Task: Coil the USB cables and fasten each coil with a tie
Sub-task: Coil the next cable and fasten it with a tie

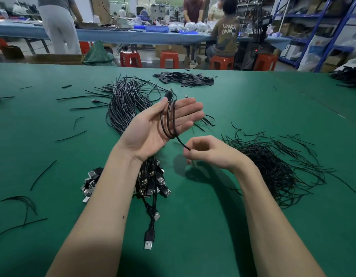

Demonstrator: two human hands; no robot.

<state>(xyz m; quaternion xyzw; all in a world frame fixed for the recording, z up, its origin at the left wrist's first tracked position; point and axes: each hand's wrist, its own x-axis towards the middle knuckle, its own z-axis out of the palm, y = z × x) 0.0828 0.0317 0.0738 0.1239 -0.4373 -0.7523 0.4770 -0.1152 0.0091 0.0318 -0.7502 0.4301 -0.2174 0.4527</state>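
My left hand [151, 132] is raised palm up over the green table [243, 100], fingers stretched out. A black USB cable [168, 120] runs in a few loops round those fingers, and my thumb pins its small plug end at the top. My right hand [210, 153], just to the lower right, pinches the free run of the same cable between curled fingers. Under my left wrist lies a bundle of loose black USB cables [126, 100] with their silver USB plugs [153, 183] towards me. A heap of thin black ties [273, 164] lies to the right of my right hand.
A pile of small flat black pieces [185, 78] lies at the far middle of the table. Stray ties [43, 173] are scattered on the left. More black cables [348, 75] sit at the far right edge. People work at a blue table [117, 36] beyond red stools [169, 58].
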